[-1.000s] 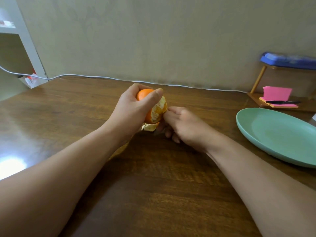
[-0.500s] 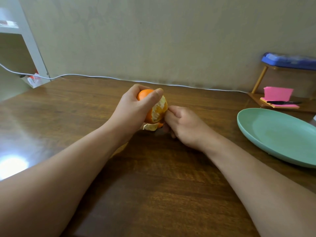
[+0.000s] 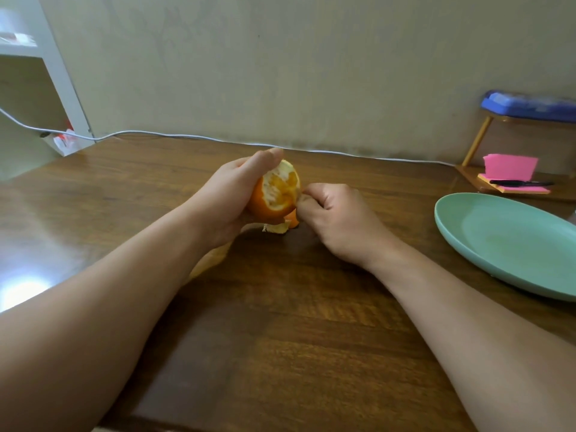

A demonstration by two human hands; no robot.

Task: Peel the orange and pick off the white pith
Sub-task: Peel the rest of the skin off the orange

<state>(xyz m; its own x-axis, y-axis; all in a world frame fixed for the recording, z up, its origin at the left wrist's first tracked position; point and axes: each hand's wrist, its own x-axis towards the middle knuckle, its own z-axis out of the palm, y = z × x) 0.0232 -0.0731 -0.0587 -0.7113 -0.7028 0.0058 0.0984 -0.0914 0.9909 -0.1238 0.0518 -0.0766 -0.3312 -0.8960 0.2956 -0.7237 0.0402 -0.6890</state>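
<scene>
A partly peeled orange [image 3: 274, 194] is gripped in my left hand [image 3: 232, 194] just above the wooden table [image 3: 280, 338]. Its bared side, streaked with white pith, faces the camera; orange skin still covers the lower left. My right hand [image 3: 333, 213] is curled at the fruit's right edge, its fingertips pinching the peel where it meets the bared flesh. A torn piece of peel [image 3: 279, 227] lies on the table right under the orange.
A pale green plate [image 3: 511, 241] sits at the right. Behind it stand a small wooden rack with pink sticky notes [image 3: 509, 166], a black pen [image 3: 520, 183] and a blue case [image 3: 530, 106]. A white cable [image 3: 187, 136] runs along the wall. A white shelf [image 3: 46, 57] is far left.
My left hand has turned the orange, so the bared, pithy side now faces the camera. My right hand has risen a little and closed at the peel's edge.
</scene>
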